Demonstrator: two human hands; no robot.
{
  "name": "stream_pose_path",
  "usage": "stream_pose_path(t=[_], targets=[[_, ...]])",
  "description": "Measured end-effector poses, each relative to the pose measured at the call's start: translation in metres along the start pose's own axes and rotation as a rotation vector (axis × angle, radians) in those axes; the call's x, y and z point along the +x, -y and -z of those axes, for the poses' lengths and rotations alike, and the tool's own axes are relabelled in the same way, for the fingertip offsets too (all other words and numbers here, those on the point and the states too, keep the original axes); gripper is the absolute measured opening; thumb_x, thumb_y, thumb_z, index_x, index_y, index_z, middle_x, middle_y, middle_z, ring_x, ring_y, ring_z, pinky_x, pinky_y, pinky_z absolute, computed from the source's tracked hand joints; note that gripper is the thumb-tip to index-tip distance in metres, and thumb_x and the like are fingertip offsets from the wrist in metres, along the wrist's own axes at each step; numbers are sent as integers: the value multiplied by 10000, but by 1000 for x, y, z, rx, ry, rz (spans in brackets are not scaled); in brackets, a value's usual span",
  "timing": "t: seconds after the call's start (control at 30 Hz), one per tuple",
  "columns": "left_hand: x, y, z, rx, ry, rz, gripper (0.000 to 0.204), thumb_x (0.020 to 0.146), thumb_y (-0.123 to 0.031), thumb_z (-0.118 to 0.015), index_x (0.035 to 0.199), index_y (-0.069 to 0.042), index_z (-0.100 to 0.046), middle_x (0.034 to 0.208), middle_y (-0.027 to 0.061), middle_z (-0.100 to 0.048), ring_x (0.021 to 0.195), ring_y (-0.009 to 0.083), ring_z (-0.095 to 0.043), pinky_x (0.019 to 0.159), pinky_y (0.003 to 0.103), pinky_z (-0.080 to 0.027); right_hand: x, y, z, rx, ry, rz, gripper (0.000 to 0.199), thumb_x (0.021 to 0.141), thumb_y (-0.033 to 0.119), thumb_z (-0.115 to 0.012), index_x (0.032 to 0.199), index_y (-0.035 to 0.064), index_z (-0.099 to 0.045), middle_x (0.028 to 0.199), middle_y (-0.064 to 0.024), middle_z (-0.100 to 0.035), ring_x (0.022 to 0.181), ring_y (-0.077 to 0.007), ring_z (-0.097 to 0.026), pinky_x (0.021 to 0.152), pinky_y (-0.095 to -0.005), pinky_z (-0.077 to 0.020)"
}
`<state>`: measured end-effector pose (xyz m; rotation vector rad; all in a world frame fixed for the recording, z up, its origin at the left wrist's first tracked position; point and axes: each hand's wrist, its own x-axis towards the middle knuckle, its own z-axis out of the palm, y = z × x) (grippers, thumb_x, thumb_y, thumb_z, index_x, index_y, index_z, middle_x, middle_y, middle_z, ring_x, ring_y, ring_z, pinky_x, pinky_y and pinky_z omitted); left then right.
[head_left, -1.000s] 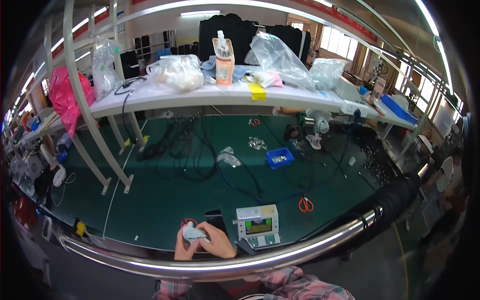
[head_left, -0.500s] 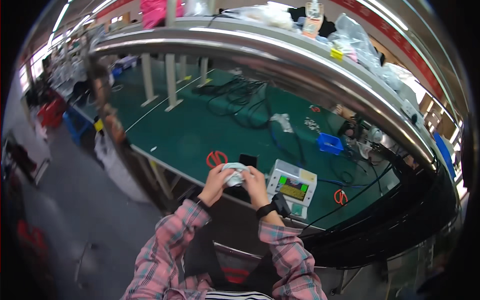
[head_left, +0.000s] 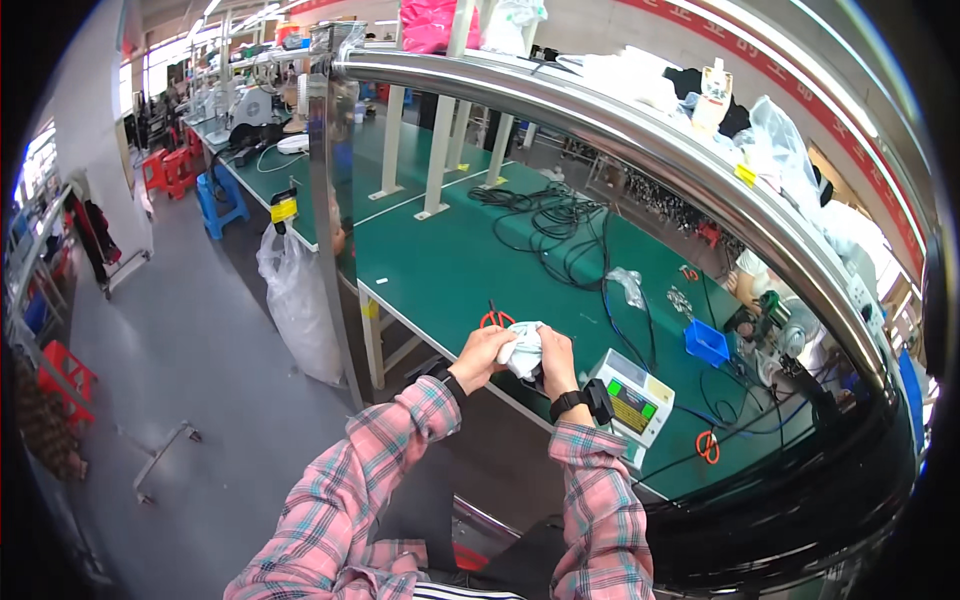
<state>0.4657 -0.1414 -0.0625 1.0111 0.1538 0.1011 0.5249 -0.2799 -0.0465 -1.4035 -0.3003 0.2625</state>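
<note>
Both hands hold a crumpled white bundle (head_left: 522, 352), soft like cloth or thin plastic; its exact kind I cannot make out. My left hand (head_left: 481, 358) pinches its left side with bent fingers. Around the right side close the fingers of my right hand (head_left: 557, 362), partly hiding it. The bundle is above the near edge of the green table (head_left: 420, 262). Just beyond it lie red-handled scissors (head_left: 495, 318), partly covered by the bundle. To the right of my right hand stands a white device with a lit screen (head_left: 632, 405).
Black cables (head_left: 560, 225) lie tangled on the table, near a clear plastic bag (head_left: 627, 287). A blue tray (head_left: 707, 343) and orange-handled scissors (head_left: 707, 447) are at right, near another person's arm (head_left: 745, 283). A shiny metal rail (head_left: 600, 118) arches overhead. A plastic sack (head_left: 298, 310) hangs at left.
The view has swung left, so the table and its things appear farther right. Both hands still hold the white bundle, which now looks bunched more upright.
</note>
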Motion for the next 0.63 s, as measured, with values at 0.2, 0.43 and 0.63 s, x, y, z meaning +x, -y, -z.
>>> stream_pose_path(t=[0.2,0.43,0.63], targets=[[25,-11,47,-156,-99,-167,208,917,-218,-503,993,-36,-569,947,71,-637,851,179,-644,729,377,-543,-8,-24,-2,-709,-38,428,197,872,110,-551,1038,13,-592,965,-118,-631,919,-218,-616,810,-359,-487],[17,-9,76,-154,-80,-109,359,966,-286,-412,1190,-38,-542,1095,75,-630,993,201,-625,821,380,-519,-24,-63,3,-1369,-185,621,401,757,9,-557,1158,17,-549,1272,-254,-433,1250,-477,-333,1055,-562,-258],[9,-9,84,-278,-57,-94,301,946,-253,-450,1117,-35,-567,1058,81,-637,967,215,-629,797,406,-526,9,-59,8,-1476,-299,524,461,752,41,-585,1211,47,-540,1310,-247,-422,1271,-480,-319,1088,-540,-236]])
